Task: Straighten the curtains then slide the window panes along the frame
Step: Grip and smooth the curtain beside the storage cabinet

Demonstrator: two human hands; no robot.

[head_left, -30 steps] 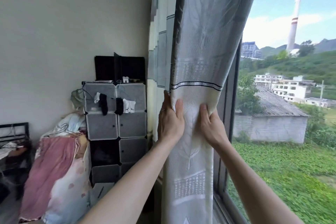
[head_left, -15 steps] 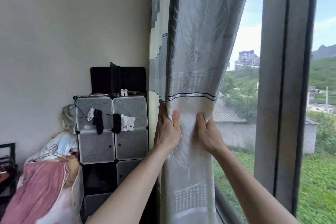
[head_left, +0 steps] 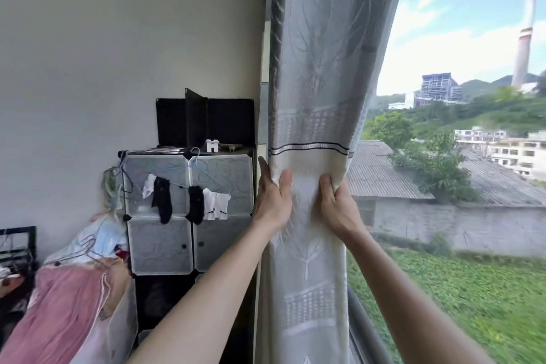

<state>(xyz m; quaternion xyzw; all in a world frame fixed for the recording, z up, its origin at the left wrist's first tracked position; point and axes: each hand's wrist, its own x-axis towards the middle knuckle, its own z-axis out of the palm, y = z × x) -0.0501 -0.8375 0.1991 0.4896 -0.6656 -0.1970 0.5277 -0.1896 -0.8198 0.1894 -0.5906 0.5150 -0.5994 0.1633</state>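
A gathered white lace curtain (head_left: 316,74) hangs at the left end of the window, bunched into a narrow column against the wall corner. My left hand (head_left: 273,196) grips its left fold just below a black stripe. My right hand (head_left: 336,204) pinches its right fold at the same height, so the cloth is squeezed between both hands. The window frame's lower rail (head_left: 366,331) runs down to the right beneath the curtain. No upright pane frame shows in the opening to the right.
A cube storage cabinet (head_left: 189,210) with socks hung on its front stands left of the curtain against the wall. Piled clothes (head_left: 68,304) lie at lower left. Outside are roofs, green fields and a tall chimney (head_left: 526,29).
An upright window frame post that crossed the right side half a second ago is gone from view. Both hands keep the same hold on the curtain, and the view has swung right.
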